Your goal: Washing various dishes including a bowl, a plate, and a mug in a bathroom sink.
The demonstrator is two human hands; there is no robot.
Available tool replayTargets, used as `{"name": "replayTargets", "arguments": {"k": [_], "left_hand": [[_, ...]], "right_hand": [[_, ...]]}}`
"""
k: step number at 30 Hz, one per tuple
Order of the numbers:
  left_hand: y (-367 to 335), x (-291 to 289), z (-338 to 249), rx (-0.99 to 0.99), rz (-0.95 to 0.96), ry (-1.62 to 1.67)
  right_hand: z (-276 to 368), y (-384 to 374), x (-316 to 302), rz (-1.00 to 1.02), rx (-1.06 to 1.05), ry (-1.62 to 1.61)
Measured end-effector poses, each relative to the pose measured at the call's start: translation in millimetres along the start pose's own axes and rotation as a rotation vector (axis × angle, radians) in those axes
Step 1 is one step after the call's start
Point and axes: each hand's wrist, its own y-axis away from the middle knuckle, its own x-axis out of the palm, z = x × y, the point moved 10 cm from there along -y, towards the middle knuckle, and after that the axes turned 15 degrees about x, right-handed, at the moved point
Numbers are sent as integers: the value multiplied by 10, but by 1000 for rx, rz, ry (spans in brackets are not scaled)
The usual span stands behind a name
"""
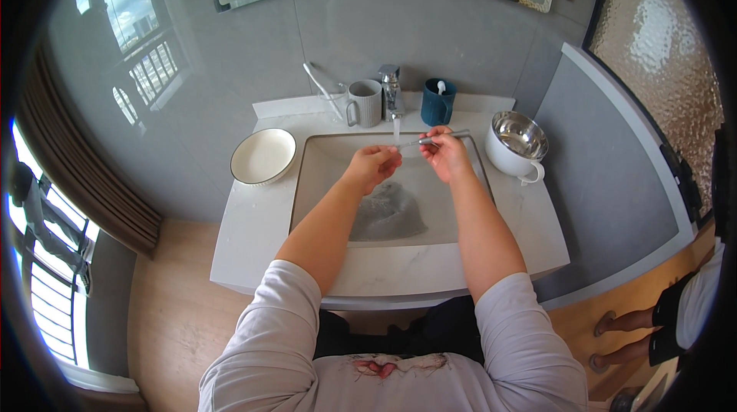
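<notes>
Under the running faucet (pixel 390 89), a slim silver utensil (pixel 424 141) lies nearly level across the sink; its exact kind is too small to make out. My right hand (pixel 445 152) pinches its shaft, with the handle end sticking out to the right. My left hand (pixel 374 167) is closed, fingertips pressed together on the utensil's left end, which they hide. A thin stream of water (pixel 397 130) falls close to both hands. Below them is the rectangular sink (pixel 315 197), with water pooled around its grey bottom.
On the counter's left stands a cream bowl (pixel 263 156). Behind the sink are a toothbrush (pixel 318 82) in a clear cup, a grey ribbed mug (pixel 365 102) and a blue mug (pixel 437 102). A white steel-lined cup (pixel 516 147) sits right. Another person's legs (pixel 637 335) show lower right.
</notes>
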Motion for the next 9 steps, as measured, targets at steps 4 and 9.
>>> {"name": "replayTargets", "arguments": {"k": [4, 9], "left_hand": [[19, 94, 55, -35, 99, 18], [5, 84, 42, -16, 106, 32]], "right_hand": [[6, 10, 21, 29, -11, -26], [5, 1, 19, 62, -7, -26]]}}
